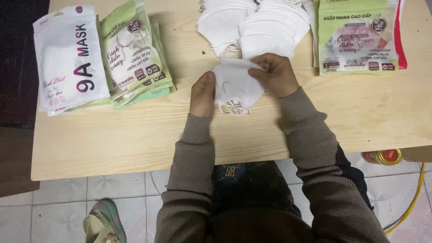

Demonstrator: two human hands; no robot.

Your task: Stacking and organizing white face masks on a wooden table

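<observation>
A small stack of folded white face masks (236, 85) rests on the light wooden table (112, 139) in front of me, its ear loops hanging toward me. My left hand (202, 94) grips the stack's left edge. My right hand (275, 74) pinches its upper right corner. Just beyond my hands lies a larger pile of loose white masks (256, 27), fanned out at the table's far edge.
A white mask pouch (69, 56) and a stack of green pouches (135, 54) lie at the left. More green pouches (357, 36) sit at the far right. On the tiled floor are a sandal (103, 222), a round tin (388, 156) and a yellow cable (411, 202).
</observation>
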